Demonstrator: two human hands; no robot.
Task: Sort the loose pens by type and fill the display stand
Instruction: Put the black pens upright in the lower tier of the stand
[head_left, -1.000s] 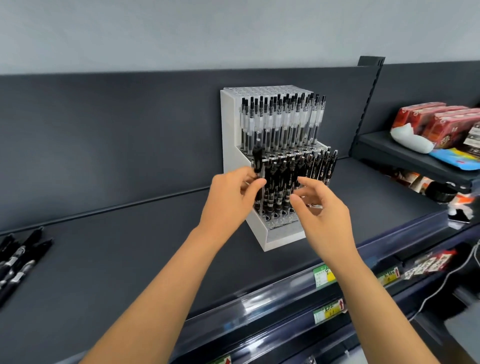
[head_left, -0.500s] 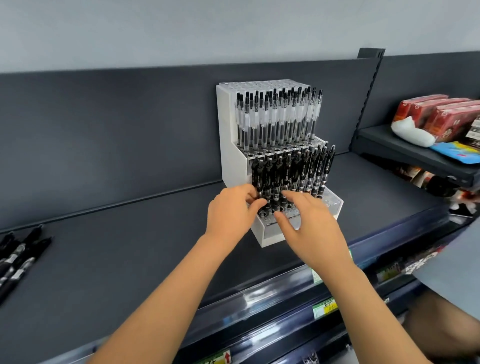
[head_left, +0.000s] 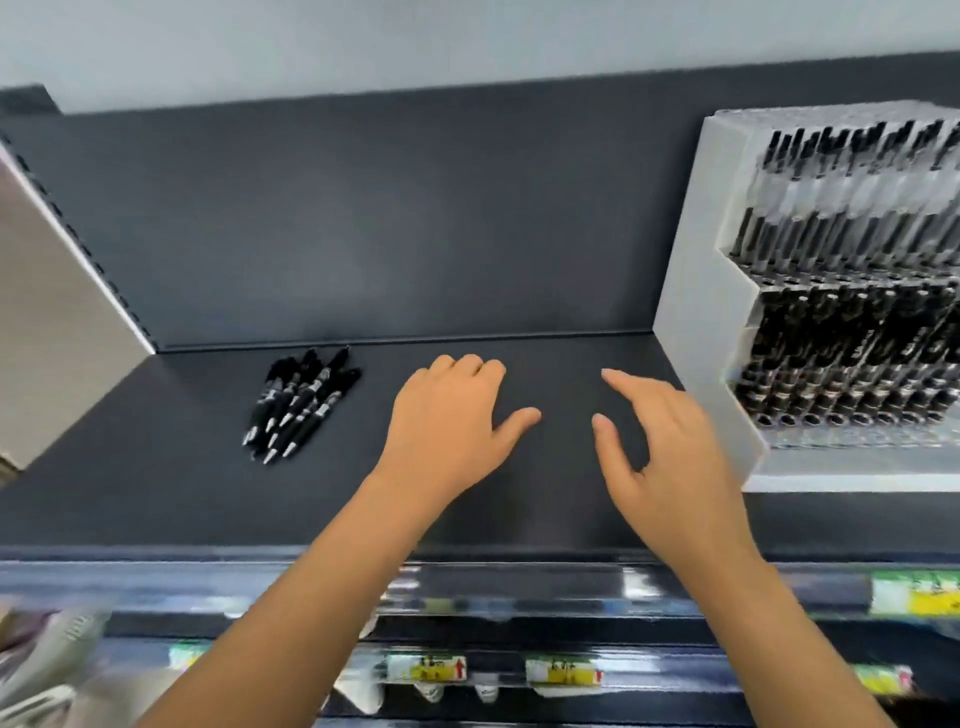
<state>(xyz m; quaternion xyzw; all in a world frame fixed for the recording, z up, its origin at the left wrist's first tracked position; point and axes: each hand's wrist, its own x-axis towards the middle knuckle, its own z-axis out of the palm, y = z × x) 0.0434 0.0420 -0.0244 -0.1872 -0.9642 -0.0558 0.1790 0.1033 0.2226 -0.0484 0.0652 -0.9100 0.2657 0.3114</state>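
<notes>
A small pile of loose black pens (head_left: 298, 405) lies on the dark shelf (head_left: 208, 483) at the left. The white tiered display stand (head_left: 696, 332) stands at the right edge, with clear-barrelled pens (head_left: 841, 202) in its upper tier and black pens (head_left: 852, 358) in its lower tier. My left hand (head_left: 449, 426) hovers over the middle of the shelf, right of the loose pens, fingers loosely curled and holding nothing. My right hand (head_left: 660, 441) is beside the stand's left wall, fingers spread and holding nothing.
A grey back panel (head_left: 415, 218) rises behind the shelf. A pale divider panel (head_left: 47, 332) bounds the shelf at the left. Price labels (head_left: 914, 592) line the shelf's front rail, with more labels (head_left: 426, 667) on the rail below.
Both hands have left the stand's lower tier and moved left over the bare shelf. The view has swung left, so the stand now sits at the right edge and the loose pens are nearer.
</notes>
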